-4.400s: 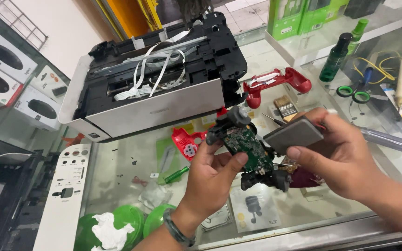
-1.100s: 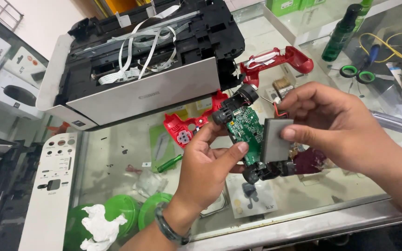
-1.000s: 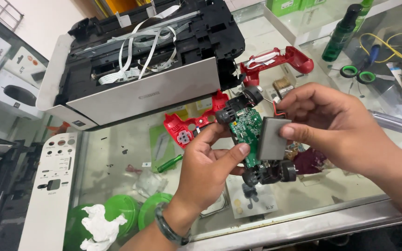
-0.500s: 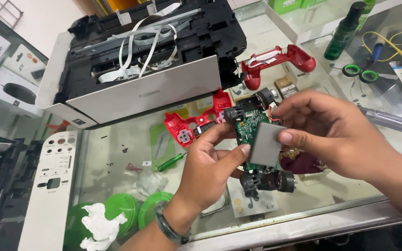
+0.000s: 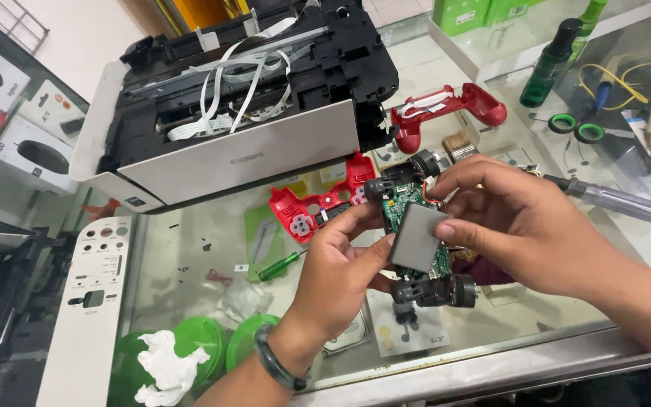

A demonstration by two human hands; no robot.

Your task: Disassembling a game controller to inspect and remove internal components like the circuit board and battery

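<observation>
Since 4.4 s ago, the grey battery pack (image 5: 417, 238) has swung from the right of the green circuit board (image 5: 399, 213) to lie flat over its face.

Grip: the right hand (image 5: 525, 226) is clamped on the pack's right edge with thumb and fingers; the left hand (image 5: 338, 271) is closed on the board's left edge, holding it above the glass counter (image 5: 190, 249).

1. Support the board by its edges only.
2. Seat the pack squarely; keep the thin wires at its top slack.

Hidden: the board's face under the pack, its connector, and the left fingertips behind it. Behind lie 2 red shell halves (image 5: 318, 207) and an opened printer (image 5: 242, 98).
</observation>
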